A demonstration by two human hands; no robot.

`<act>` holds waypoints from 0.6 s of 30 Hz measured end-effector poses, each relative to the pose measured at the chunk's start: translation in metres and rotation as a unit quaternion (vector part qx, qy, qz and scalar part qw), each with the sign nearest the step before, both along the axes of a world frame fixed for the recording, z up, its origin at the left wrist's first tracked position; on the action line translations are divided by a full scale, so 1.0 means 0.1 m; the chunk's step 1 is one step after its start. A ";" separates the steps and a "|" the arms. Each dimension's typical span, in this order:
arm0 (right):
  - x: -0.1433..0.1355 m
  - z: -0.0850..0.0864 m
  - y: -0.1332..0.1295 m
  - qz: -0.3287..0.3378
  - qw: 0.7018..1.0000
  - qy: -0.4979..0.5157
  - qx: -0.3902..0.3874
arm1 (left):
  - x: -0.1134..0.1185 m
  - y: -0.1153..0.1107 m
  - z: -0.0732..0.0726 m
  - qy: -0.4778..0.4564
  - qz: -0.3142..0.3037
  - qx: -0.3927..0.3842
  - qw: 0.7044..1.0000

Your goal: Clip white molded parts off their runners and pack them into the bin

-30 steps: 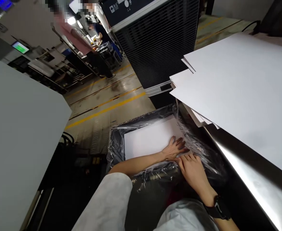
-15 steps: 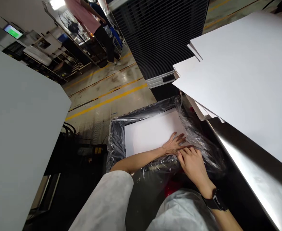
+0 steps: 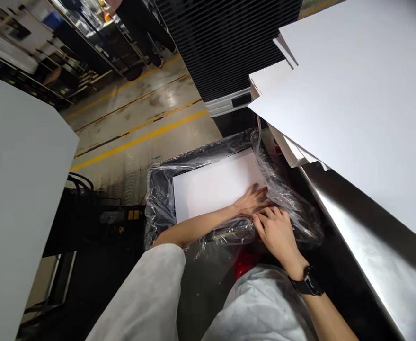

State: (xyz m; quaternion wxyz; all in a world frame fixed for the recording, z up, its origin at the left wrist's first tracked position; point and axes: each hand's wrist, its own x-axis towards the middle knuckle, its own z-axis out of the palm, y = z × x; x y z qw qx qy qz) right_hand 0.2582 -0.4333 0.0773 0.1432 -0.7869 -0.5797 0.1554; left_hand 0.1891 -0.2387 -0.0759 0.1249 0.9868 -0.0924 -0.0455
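A stack of white sheets (image 3: 208,187) lies inside a dark bin lined with a clear plastic bag (image 3: 293,208). My left hand (image 3: 252,201) rests flat on the sheets near their right end, fingers spread, holding nothing. Just below it, my right hand (image 3: 275,232), with a black watch on the wrist, has its fingers bent over the bag at the near right rim. The fingertips seem closed on the film, though partly hidden. The bag is bunched up along the right side of the bin (image 3: 158,194).
A large pile of white sheets (image 3: 349,109) with uneven corners stands on a metal table (image 3: 349,237) at right. A pale panel (image 3: 19,170) fills the left. Behind the bin is a black ribbed unit (image 3: 229,47). A person (image 3: 144,28) stands further back, beyond yellow floor lines.
The view has shifted, so the bin and its surroundings sit slightly further left and higher. Both hands keep nearly the same places on the sheets and the bag.
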 end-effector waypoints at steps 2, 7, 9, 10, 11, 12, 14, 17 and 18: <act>0.00 0.00 0.00 0.000 1.000 -0.001 -0.004 | 0.03 0.02 0.00 -0.008 -0.001 -0.014 1.000; 0.01 -0.01 -0.02 0.005 1.000 -0.011 -0.014 | 0.01 0.11 0.04 -0.031 0.034 -0.043 0.998; 0.02 -0.01 -0.02 0.006 1.000 -0.015 -0.018 | 0.14 0.24 0.04 -0.045 0.096 -0.043 0.993; 0.02 -0.01 -0.02 0.007 1.000 -0.017 -0.019 | 0.25 0.33 0.04 -0.054 0.140 -0.040 0.988; 0.02 -0.01 -0.02 0.006 1.000 -0.018 -0.021 | 0.38 0.43 0.03 -0.063 0.187 -0.037 0.980; 0.01 -0.01 -0.02 0.006 1.000 -0.020 -0.022 | 0.52 0.53 0.02 -0.071 0.230 -0.033 0.970; 0.01 -0.01 -0.02 0.006 0.999 -0.023 -0.026 | 0.78 0.74 0.00 -0.084 0.294 -0.029 0.952; 0.01 -0.01 -0.02 0.004 0.999 -0.026 -0.030 | 1.00 0.94 -0.03 -0.094 0.350 -0.029 0.932; 0.01 0.00 -0.02 0.002 0.999 -0.026 -0.031 | 1.01 0.95 -0.04 -0.097 0.359 -0.030 0.928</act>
